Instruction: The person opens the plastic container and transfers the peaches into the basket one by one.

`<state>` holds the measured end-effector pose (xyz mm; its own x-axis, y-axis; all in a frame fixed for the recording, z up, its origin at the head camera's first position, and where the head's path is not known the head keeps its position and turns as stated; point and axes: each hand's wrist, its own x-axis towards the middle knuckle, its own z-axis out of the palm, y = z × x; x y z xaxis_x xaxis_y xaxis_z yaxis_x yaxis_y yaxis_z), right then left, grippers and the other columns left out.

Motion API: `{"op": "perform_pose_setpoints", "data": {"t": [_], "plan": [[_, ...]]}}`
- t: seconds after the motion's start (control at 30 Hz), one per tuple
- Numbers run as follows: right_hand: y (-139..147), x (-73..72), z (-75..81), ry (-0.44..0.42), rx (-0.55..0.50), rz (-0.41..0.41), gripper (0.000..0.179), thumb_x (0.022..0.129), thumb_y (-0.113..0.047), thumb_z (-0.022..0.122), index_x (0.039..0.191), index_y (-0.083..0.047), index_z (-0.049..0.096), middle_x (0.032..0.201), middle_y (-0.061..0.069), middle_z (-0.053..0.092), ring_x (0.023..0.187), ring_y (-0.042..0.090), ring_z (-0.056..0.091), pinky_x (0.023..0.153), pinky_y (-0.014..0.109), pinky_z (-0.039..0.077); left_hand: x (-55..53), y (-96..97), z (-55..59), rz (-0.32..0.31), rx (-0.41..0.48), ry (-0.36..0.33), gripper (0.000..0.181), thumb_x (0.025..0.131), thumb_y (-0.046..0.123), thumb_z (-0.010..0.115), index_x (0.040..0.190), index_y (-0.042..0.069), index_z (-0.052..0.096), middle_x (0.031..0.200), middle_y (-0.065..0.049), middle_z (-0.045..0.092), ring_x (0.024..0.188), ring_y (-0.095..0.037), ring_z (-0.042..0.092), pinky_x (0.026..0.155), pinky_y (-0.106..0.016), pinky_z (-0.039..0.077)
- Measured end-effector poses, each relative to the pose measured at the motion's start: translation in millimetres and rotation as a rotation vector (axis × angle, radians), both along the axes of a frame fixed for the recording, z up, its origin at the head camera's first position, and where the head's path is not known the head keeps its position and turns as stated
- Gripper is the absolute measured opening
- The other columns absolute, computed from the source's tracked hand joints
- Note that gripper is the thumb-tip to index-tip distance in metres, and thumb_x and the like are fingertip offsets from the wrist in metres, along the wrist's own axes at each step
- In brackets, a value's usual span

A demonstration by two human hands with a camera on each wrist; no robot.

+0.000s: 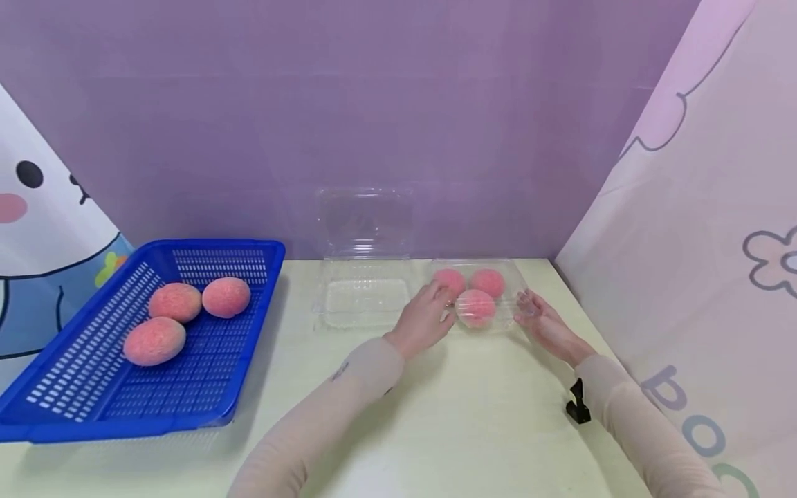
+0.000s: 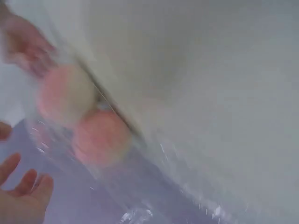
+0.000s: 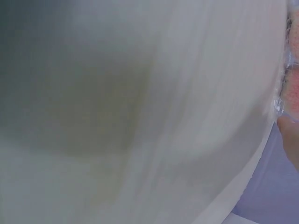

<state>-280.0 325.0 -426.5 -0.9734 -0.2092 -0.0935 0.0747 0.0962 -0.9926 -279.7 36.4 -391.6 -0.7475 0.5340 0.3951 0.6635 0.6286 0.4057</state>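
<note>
A clear plastic clamshell container (image 1: 510, 273) with pink peaches (image 1: 476, 308) inside stands at the back right of the table, its lid over the fruit. Around its right side, my right hand (image 1: 548, 328) grips the edge with thumb and fingers. My left hand (image 1: 423, 321) is at the container's left side, fingers spread and loosely bent, holding nothing. In the left wrist view, those left fingers (image 2: 43, 186) appear apart from the blurred plastic. Only the right thumb (image 3: 290, 135) shows beside the container in the right wrist view.
To the left of the filled container, a second clear clamshell (image 1: 367, 297) stands with its lid raised against the purple backdrop (image 1: 373, 104). A blue plastic basket (image 1: 249, 360) with three peaches (image 1: 156, 341) occupies the table's left side. A printed cloth (image 1: 703, 263) borders the right.
</note>
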Motion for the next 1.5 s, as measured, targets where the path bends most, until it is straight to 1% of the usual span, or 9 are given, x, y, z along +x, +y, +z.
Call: {"op": "perform_pose_setpoints", "data": {"t": [0.17, 0.3, 0.43, 0.5, 0.6, 0.8, 1.07, 1.23, 1.5], "plan": [[0, 0.8, -2.7, -0.03, -0.012, -0.025, 0.079, 0.091, 0.002, 0.043, 0.143, -0.003, -0.016, 0.152, 0.017, -0.011, 0.14, 0.033, -0.005, 0.113, 0.045, 0.009, -21.5, 13.0, -8.6, -0.029, -0.255, -0.01, 0.065, 0.087, 0.034, 0.057, 0.142, 0.008, 0.032, 0.148, -0.017, 0.026, 0.139, -0.031, 0.019, 0.11, -0.04, 0.029], [-1, 2.3, -5.5, -0.035, -0.021, -0.032, 0.079, 0.091, 0.002, 0.043, 0.143, -0.003, -0.016, 0.153, 0.016, -0.01, 0.14, 0.033, -0.004, 0.113, 0.048, 0.007, -26.4, 21.7, -14.5, 0.006, -0.433, 0.031, 0.071, 0.09, 0.046, 0.048, 0.144, 0.007, 0.026, 0.15, -0.02, 0.019, 0.141, -0.032, 0.012, 0.115, -0.037, 0.012], [0, 1.6, -3.9, -0.016, -0.027, -0.04, 0.077, 0.092, 0.003, 0.042, 0.144, -0.002, -0.014, 0.152, 0.017, -0.009, 0.14, 0.033, -0.004, 0.113, 0.047, 0.008, -27.2, 24.1, -12.3, 0.037, -0.574, 0.179, 0.066, 0.094, 0.049, 0.039, 0.144, 0.008, 0.027, 0.148, -0.02, 0.025, 0.137, -0.036, 0.022, 0.109, -0.036, 0.029], [1, 0.9, -2.2, -0.01, -0.032, -0.05, 0.076, 0.092, 0.004, 0.041, 0.144, -0.002, -0.014, 0.153, 0.018, -0.009, 0.14, 0.033, -0.003, 0.113, 0.044, 0.01, -26.9, 25.5, -9.9, 0.048, -0.662, 0.256, 0.063, 0.095, 0.048, 0.035, 0.145, 0.01, 0.026, 0.148, -0.019, 0.026, 0.134, -0.038, 0.027, 0.095, -0.031, 0.046], [2, -0.9, 0.1, -0.009, -0.048, -0.054, 0.075, 0.091, 0.006, 0.04, 0.144, -0.002, -0.013, 0.152, 0.017, -0.01, 0.14, 0.033, -0.004, 0.113, 0.043, 0.01, -25.7, 27.4, -7.0, 0.054, -0.8, 0.372, 0.052, 0.098, 0.03, 0.037, 0.146, 0.013, 0.023, 0.148, -0.016, 0.027, 0.131, -0.039, 0.034, 0.075, -0.024, 0.054], [5, -1.1, -4.3, -0.02, -0.045, -0.032, 0.083, 0.09, 0.0, 0.047, 0.143, -0.003, -0.016, 0.152, 0.016, -0.013, 0.139, 0.034, -0.009, 0.113, 0.048, 0.004, -14.2, 37.6, -5.1, 0.069, -1.129, 0.516, 0.063, 0.095, 0.006, 0.04, 0.148, 0.014, 0.007, 0.152, -0.009, 0.02, 0.131, -0.038, 0.035, 0.098, -0.041, 0.042], [7, -0.9, -8.8, 0.058, -0.065, 0.045, 0.096, 0.087, -0.018, 0.061, 0.142, -0.002, -0.016, 0.152, 0.015, -0.014, 0.139, 0.032, -0.01, 0.114, 0.045, 0.005, -5.0, 50.0, -0.1, 0.154, -1.061, 0.37, 0.049, 0.1, 0.024, 0.027, 0.148, 0.023, 0.016, 0.149, -0.01, 0.029, 0.125, -0.042, 0.041, 0.102, -0.047, 0.037], [5, -3.8, -5.7, -0.003, -0.037, 0.007, 0.086, 0.091, -0.005, 0.05, 0.141, -0.002, -0.019, 0.151, 0.016, -0.017, 0.138, 0.034, -0.011, 0.112, 0.049, 0.002, -2.0, 54.4, 0.1, 0.195, -1.018, 0.373, 0.044, 0.1, 0.027, 0.026, 0.145, 0.028, 0.025, 0.144, -0.008, 0.037, 0.121, -0.039, 0.046, 0.098, -0.046, 0.041], [0, -2.0, 0.5, -0.026, -0.019, -0.024, 0.079, 0.091, 0.005, 0.041, 0.141, -0.002, -0.02, 0.151, 0.015, -0.015, 0.139, 0.035, -0.008, 0.112, 0.05, 0.004, -1.6, 57.5, 3.9, 0.19, -1.103, 0.343, 0.047, 0.1, 0.025, 0.027, 0.146, 0.027, 0.018, 0.149, -0.003, 0.027, 0.123, -0.039, 0.044, 0.096, -0.045, 0.043]]}}
